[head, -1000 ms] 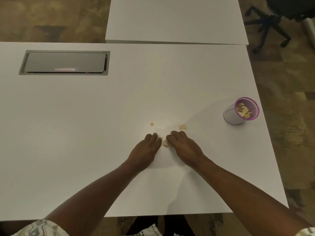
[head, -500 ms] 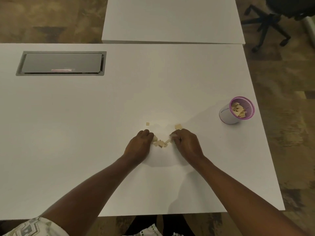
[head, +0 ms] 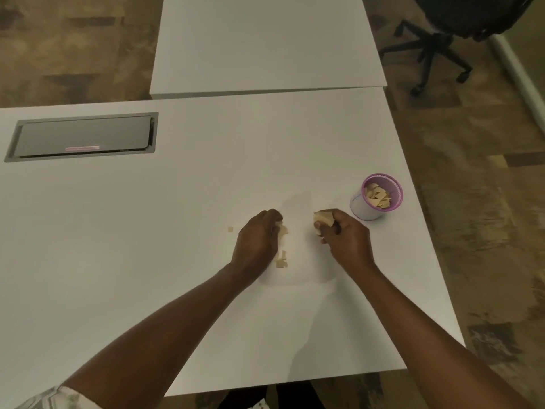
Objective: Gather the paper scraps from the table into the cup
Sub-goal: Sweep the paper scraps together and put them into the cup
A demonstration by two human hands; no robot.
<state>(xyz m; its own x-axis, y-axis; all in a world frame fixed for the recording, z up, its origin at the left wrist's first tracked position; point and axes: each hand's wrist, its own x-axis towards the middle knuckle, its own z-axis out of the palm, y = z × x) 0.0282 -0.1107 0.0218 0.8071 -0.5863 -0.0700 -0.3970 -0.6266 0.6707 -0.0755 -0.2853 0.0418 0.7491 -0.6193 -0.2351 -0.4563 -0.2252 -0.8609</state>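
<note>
A white cup point(head: 363, 208) with a purple rim stands near the table's right edge, with several tan paper scraps point(head: 377, 196) inside. My right hand point(head: 345, 239) is just left of the cup, lifted a little, its fingers curled round a bunch of scraps point(head: 323, 217). My left hand point(head: 258, 239) is curled over scraps point(head: 283, 230) at its fingertips. A few loose scraps point(head: 281, 259) lie on the table beside my left wrist. One small scrap point(head: 230, 229) lies alone to the left of my left hand.
The white table point(head: 147, 261) has a grey cable hatch point(head: 82, 138) at the far left. A second white table point(head: 265, 39) adjoins the far edge. An office chair base point(head: 427, 51) stands on the carpet at the upper right.
My hands have drawn apart. My right hand has lifted with a bunch of scraps and moved right towards the cup. My left hand has closed on scraps too.
</note>
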